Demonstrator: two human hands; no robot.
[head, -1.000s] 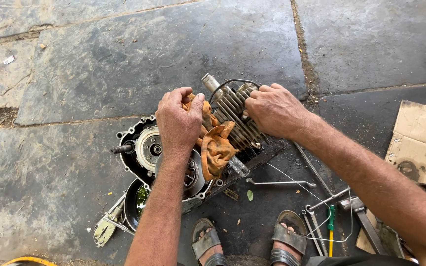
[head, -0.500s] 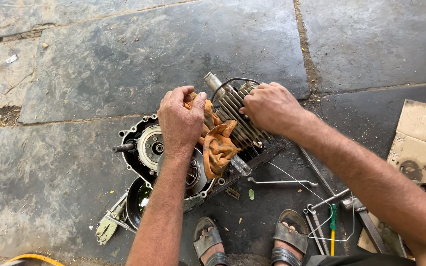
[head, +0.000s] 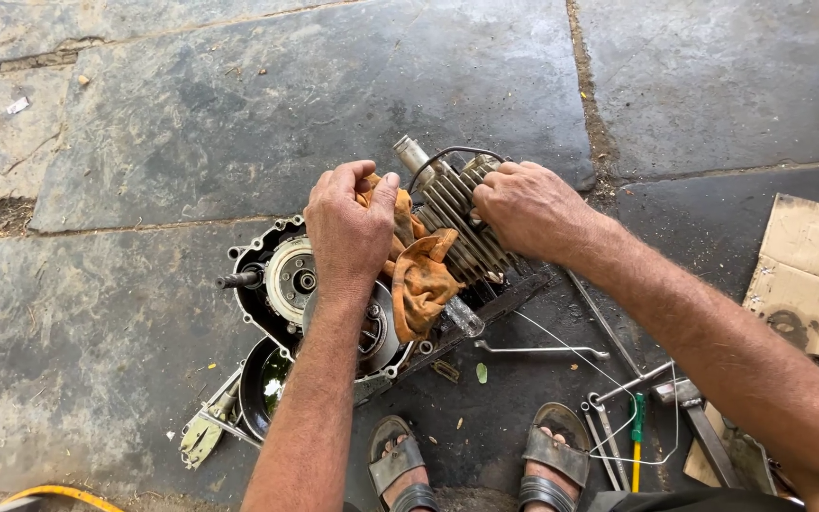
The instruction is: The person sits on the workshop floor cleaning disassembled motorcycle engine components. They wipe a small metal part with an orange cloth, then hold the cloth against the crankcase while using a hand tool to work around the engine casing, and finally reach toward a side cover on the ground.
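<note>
Two bare hands work on a stripped engine lying on the stone floor.

The left hand (head: pixel 348 232) has its fingers curled tight over an orange rag (head: pixel 419 275), pressing it against the engine (head: pixel 334 303) beside the finned cylinder (head: pixel 462 223). The right hand (head: pixel 523 204) grips the cylinder's fins, fingers closed round them; the fingertips seem tucked under, though they are hidden. Wrenches (head: pixel 542 351) and a green screwdriver (head: pixel 635 441) lie near the sandalled feet.

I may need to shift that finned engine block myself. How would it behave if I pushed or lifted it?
The engine block looks all metal, so probably heavy and stiff. It lies on a stone floor, likelier to scrape than roll. Oily stains suggest a slippery grip; the orange rag might help.
</note>
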